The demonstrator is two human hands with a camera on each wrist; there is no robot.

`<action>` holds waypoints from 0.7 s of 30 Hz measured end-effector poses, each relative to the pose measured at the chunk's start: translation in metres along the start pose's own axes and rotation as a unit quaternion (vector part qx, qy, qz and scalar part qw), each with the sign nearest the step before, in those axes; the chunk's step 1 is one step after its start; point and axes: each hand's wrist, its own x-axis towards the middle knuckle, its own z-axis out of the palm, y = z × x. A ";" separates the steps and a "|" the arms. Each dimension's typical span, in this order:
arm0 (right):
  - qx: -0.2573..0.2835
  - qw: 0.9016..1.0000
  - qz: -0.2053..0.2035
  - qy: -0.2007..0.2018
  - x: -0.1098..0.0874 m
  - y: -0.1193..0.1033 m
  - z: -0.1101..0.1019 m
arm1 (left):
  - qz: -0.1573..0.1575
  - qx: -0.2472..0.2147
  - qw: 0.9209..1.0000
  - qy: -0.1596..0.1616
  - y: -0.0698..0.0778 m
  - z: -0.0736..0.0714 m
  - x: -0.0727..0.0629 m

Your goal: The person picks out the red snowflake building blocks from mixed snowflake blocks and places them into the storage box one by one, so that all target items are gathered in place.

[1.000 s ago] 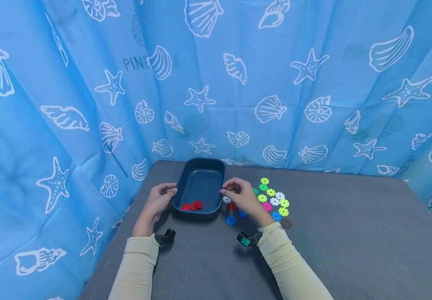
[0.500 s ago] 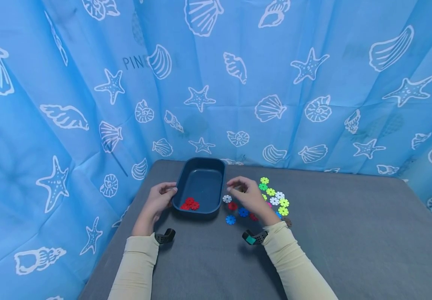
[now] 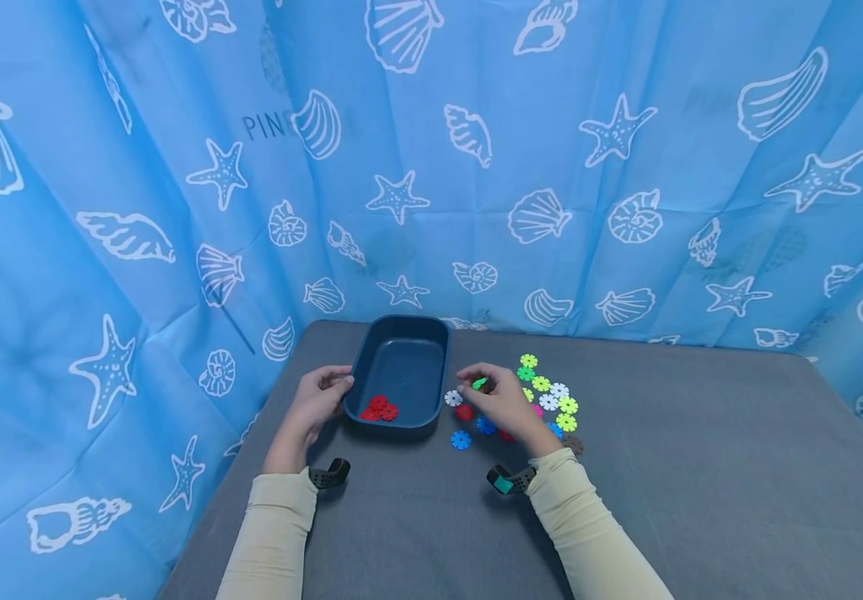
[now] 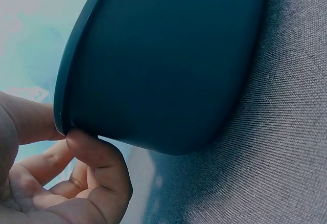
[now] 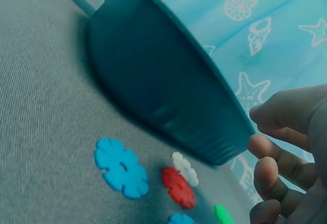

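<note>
A dark blue plastic tray (image 3: pixel 401 367) stands on the cloth-covered table, with several red notched plastic discs (image 3: pixel 379 408) gathered at its near end. My left hand (image 3: pixel 319 404) pinches the tray's left rim between thumb and fingers; the left wrist view shows the thumb (image 4: pixel 97 150) against its outer wall. To the right of the tray, my right hand (image 3: pixel 499 400) hovers over loose discs with its fingers loosely bent and nothing in them. In the right wrist view its fingertips are close by the tray's rim. A green disc (image 3: pixel 480 383) shows past the right thumb.
Notched discs in several colours lie scattered right of the tray, among them a blue disc (image 3: pixel 461 440), a white disc (image 3: pixel 453 398) and a brown disc (image 3: pixel 573 445). A blue shell-print curtain (image 3: pixel 476 208) hangs behind the grey table (image 3: pixel 701 467).
My right hand has come off the tray's right rim and moved a little to the right. The red discs in the tray have shifted slightly and spread. My left hand stays on the rim.
</note>
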 end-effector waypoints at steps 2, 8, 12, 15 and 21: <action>-0.008 1.000 0.002 -0.002 0.000 0.003 0.000 | -0.002 0.000 1.000 0.002 0.000 0.000 0.000; -0.032 0.999 0.013 -0.014 0.001 0.011 0.001 | -0.003 -0.002 1.000 0.002 -0.001 0.001 0.000; -0.041 0.999 0.020 -0.029 0.001 0.015 0.000 | -0.003 0.002 1.000 0.001 -0.002 0.000 0.000; -0.043 0.998 0.025 -0.038 0.000 0.017 0.000 | -0.002 0.005 1.000 -0.001 -0.002 0.000 0.000; -0.059 0.997 0.026 -0.039 -0.001 0.019 0.001 | -0.004 0.006 1.000 -0.001 -0.002 0.000 -0.001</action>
